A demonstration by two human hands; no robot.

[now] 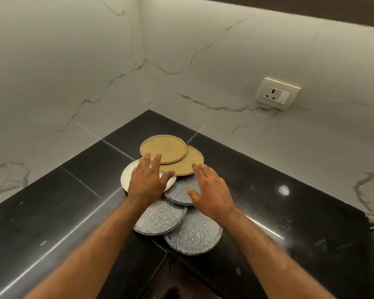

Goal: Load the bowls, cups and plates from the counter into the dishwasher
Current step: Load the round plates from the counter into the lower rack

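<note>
1. The left hand (146, 180) was seen spread flat, fingers splayed and open, palm down over the white plate (127, 176); its fingertips reached the near edge of the upper yellow plate (162, 150). Nothing was gripped in it; whether the palm pressed on the white plate could not be told.
2. The right hand (209, 195) was likewise held open with fingers apart, palm down, nothing being clasped. It lay over the right side of the top grey speckled plate (179, 192), with its fingertips at the near rim of the lower yellow plate (187, 164).
3. Taking the white plate as the landmark: the two yellow plates were overlapped just behind and to the right of it, the upper one lying partly on the lower one.
4. The top grey speckled plate was placed just to the right of the white plate and in front of the yellow pair, its rim tucked by the white plate's edge.
5. A second grey speckled plate (160, 219) was found in front of the white plate, partly under the first grey one, and a third grey speckled plate (193, 234) was set further forward and right, at the inner corner edge of the desk.
6. All the plates were carried on the black polished desk (52, 212), which was bent in an L.
7. Well to the right of the white plate, on the marble wall (73, 61), a wall socket (277, 93) was mounted.
</note>
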